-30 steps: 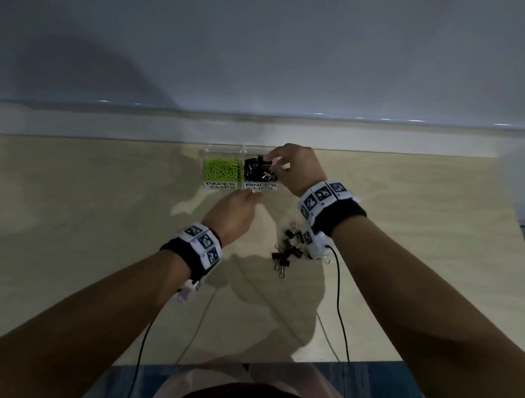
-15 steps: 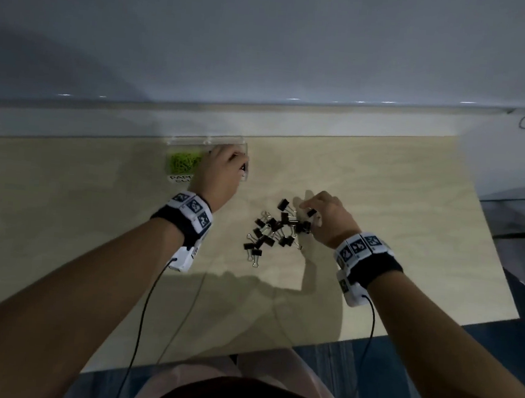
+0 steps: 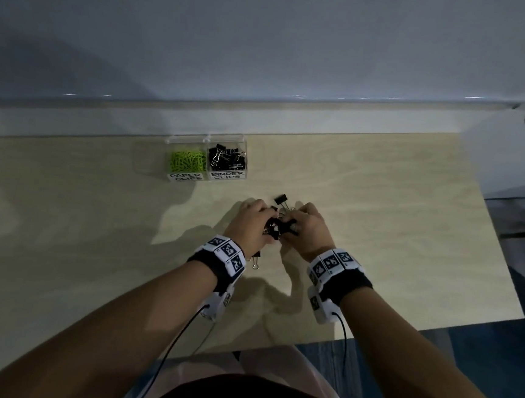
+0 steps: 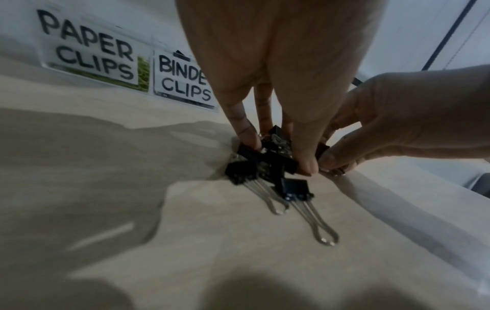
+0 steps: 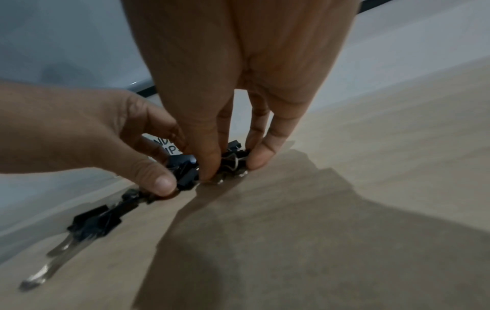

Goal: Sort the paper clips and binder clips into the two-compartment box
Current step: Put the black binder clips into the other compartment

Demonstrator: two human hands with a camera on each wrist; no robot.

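The clear two-compartment box [image 3: 207, 138] stands at the table's far edge, green paper clips [image 3: 186, 161] in its left half and black binder clips [image 3: 226, 159] in its right half. A heap of loose binder clips [image 3: 279, 227] lies in front of it. My left hand [image 3: 267, 224] and right hand [image 3: 293, 226] close on the heap from either side. In the left wrist view my left hand [image 4: 278, 153] pinches several clips [image 4: 267, 161] between thumb and fingers. In the right wrist view my right hand [image 5: 234, 163] pinches clips [image 5: 233, 158] the same way. One clip [image 3: 282, 198] lies just beyond the hands.
Two binder clips [image 4: 294, 188] lie flat near my left wrist, handles toward me, also seen as loose clips [image 5: 95, 224]. A raised ledge [image 3: 262, 110] and wall back the table. The table's right edge [image 3: 491, 257] drops to a blue floor. Wrist cables trail toward me.
A second ago my right hand was at the binder-clip compartment, then it came back to the heap while my left hand went to the box. Now both hands grip the heap.
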